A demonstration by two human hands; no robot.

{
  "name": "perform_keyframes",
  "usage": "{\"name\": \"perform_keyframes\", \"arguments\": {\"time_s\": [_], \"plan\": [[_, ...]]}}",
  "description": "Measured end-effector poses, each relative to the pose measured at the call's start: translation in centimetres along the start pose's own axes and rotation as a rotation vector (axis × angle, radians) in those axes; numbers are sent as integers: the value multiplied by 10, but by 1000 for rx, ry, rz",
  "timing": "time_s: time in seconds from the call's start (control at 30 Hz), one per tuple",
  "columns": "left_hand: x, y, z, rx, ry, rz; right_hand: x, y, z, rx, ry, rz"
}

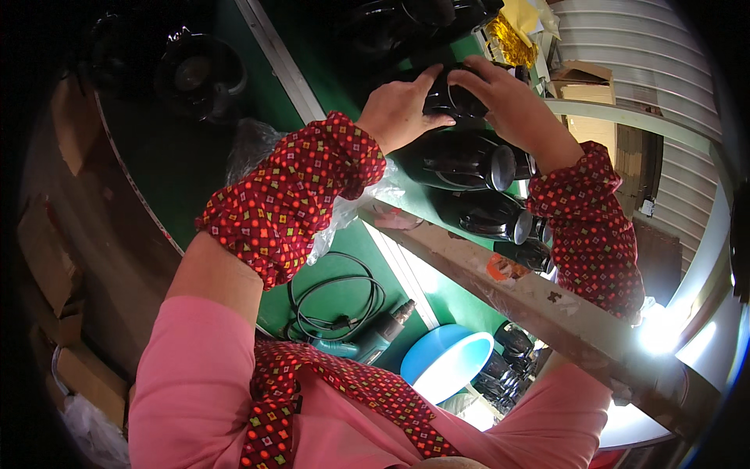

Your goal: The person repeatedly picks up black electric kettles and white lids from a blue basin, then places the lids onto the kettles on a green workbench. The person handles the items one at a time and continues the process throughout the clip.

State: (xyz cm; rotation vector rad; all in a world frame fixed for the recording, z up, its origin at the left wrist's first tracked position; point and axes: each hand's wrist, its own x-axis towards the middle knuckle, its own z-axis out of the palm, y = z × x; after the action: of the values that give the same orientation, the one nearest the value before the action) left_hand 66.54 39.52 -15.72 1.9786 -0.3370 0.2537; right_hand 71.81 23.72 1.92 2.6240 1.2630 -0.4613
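Observation:
Both hands are at the far side of the green table (187, 168), around a glossy black rounded piece (451, 100) that looks like a vase or jar. My left hand (397, 109) grips it from the left, thumb and fingers curved about its side. From the right, my right hand (512, 109) has its fingers bent over the top; its fingertips are partly hidden. Just nearer than the hands lies a black ribbed vase-like vessel (461, 160) on its side. Another such vessel (488, 215) lies below it, and more of them sit partly behind my right sleeve.
A beam (484, 270) crosses below my right forearm. Clear plastic film (344, 223) lies under my left sleeve. Nearer are a coiled black cable (336, 293), a teal heat gun (383, 334) and a blue bowl (422, 356). Gold foil (512, 43) and cardboard boxes (586, 86) stand beyond.

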Motion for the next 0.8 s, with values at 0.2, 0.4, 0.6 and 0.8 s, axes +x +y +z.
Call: {"name": "perform_keyframes", "arguments": {"time_s": [0.2, 0.4, 0.6, 0.8], "plan": [[0, 9, -8, 33, -78, -50, 18, 1, -23, 7, -202, 479], [0, 7, -1, 36, -29, -8, 4, 1, 1, 41, 83, 338], [-2, 3, -3, 29, -57, -23, -8, -2, 5, 274, 156, 227], [-4, 7, -4, -4, -58, -26, -9, 8, 28, -28, 100, 182]]}}
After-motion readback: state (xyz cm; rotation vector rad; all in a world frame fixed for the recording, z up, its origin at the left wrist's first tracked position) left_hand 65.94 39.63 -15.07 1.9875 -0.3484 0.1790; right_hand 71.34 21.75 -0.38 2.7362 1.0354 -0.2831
